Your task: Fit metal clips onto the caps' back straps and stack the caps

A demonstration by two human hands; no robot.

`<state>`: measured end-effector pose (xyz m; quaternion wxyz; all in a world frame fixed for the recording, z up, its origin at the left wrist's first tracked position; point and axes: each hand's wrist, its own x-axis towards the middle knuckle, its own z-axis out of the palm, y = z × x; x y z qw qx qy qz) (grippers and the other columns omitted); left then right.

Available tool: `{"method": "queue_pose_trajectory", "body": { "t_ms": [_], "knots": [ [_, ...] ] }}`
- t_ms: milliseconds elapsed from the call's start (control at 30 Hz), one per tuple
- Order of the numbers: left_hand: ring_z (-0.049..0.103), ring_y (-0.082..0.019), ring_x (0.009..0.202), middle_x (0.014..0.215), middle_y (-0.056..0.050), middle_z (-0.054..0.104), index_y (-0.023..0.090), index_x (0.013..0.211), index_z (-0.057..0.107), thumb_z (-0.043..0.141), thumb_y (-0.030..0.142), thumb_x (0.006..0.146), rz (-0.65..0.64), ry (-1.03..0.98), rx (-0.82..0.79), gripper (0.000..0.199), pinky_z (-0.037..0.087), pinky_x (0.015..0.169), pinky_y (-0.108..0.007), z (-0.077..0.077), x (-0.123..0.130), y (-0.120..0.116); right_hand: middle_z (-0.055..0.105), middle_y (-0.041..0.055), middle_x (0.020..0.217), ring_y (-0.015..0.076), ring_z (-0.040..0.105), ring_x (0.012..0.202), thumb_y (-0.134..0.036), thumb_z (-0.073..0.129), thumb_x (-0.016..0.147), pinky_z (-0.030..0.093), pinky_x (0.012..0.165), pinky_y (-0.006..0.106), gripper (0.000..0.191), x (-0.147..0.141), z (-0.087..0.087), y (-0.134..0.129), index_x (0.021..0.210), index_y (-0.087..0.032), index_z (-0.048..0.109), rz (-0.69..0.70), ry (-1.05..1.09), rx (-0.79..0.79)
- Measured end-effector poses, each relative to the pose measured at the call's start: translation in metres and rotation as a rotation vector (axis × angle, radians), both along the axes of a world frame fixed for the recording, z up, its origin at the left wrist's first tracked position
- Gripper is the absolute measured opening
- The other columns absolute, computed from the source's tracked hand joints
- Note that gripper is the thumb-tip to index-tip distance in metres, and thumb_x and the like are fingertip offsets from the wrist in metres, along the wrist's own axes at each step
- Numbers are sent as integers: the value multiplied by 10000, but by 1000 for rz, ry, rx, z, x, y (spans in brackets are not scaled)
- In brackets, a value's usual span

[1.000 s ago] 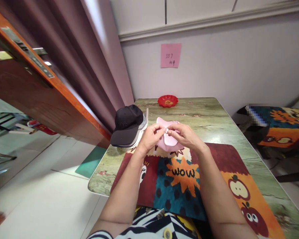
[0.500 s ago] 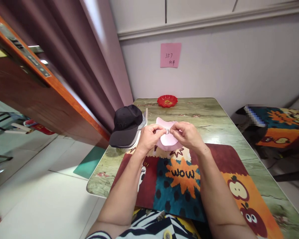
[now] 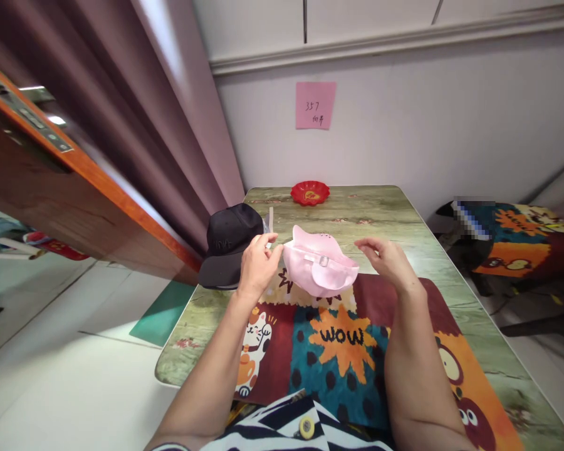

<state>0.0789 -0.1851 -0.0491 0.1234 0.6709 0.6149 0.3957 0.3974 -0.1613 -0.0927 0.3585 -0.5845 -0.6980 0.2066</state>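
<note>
A pink baseball cap (image 3: 322,275) rests at the far side of the patterned mat, its back strap and small metal buckle turned toward me. To its left is my left hand (image 3: 259,263), fingers curved and apart, the thumb close to the cap's left edge; whether it touches is hard to tell. My right hand (image 3: 388,260) hovers to the right of the cap, clear of it, with loosely bent fingers and nothing held. Behind my left hand sits a black cap (image 3: 232,232), stacked on at least one other cap that is mostly hidden.
A red scalloped dish (image 3: 310,193) stands at the back of the wood-look table (image 3: 371,203). The colourful mat (image 3: 329,369) covers the near part. On the wall hangs a pink note (image 3: 315,105). A wooden door (image 3: 89,188) and curtain are on the left, a second covered surface on the right.
Both hands have come off the pink cap's strap and moved apart, left hand leftward and right hand rightward. The cap's back and its buckle are now uncovered. The view has shifted slightly.
</note>
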Motion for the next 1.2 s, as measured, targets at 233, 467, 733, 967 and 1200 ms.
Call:
{"method": "queue_pose_trajectory", "body": {
  "t_ms": [233, 467, 733, 967, 1200],
  "knots": [
    [464, -283, 1406, 1540, -84, 460, 266, 1509, 442, 505, 14, 787, -187, 328, -96, 767, 409, 1157, -417, -24, -17, 4, 688, 84, 1280, 255, 687, 1061, -78, 640, 747, 526, 948, 437, 649, 4, -36, 14, 1354, -307, 638, 90, -136, -46],
    [524, -266, 1355, 1445, -99, 570, 224, 1081, 742, 567, 120, 820, -407, -58, -121, 330, 370, 1176, -448, -22, -7, 22, 636, 100, 1364, 306, 623, 1216, -321, 733, 818, 472, 1047, 477, 163, -26, -29, 16, 951, -263, 807, 282, 140, 12],
    [698, -184, 846, 970, -57, 763, 167, 1003, 730, 850, 323, 702, -352, -1127, -268, 360, 555, 853, -324, 21, 11, 7, 780, 40, 1014, 221, 718, 909, -428, 745, 801, 569, 816, 352, 332, -36, -3, 8, 1075, -242, 733, -2, 1025, 22],
    [705, -265, 1024, 1168, -68, 747, 239, 1194, 678, 660, 625, 826, -317, -1519, -408, 533, 588, 837, -391, 7, 45, -7, 705, -24, 636, 152, 622, 547, -308, 839, 630, 534, 529, 272, 256, -63, 10, 5, 798, -196, 681, 15, 1320, -334],
    [669, -333, 1156, 1123, -109, 767, 205, 1289, 648, 663, 640, 819, -330, -1553, -566, 641, 519, 1027, -520, -5, 55, -10, 723, -1, 667, 181, 681, 612, -400, 814, 709, 578, 578, 293, 298, -76, 13, 8, 859, -190, 666, 17, 1402, -489]
  ]
}}
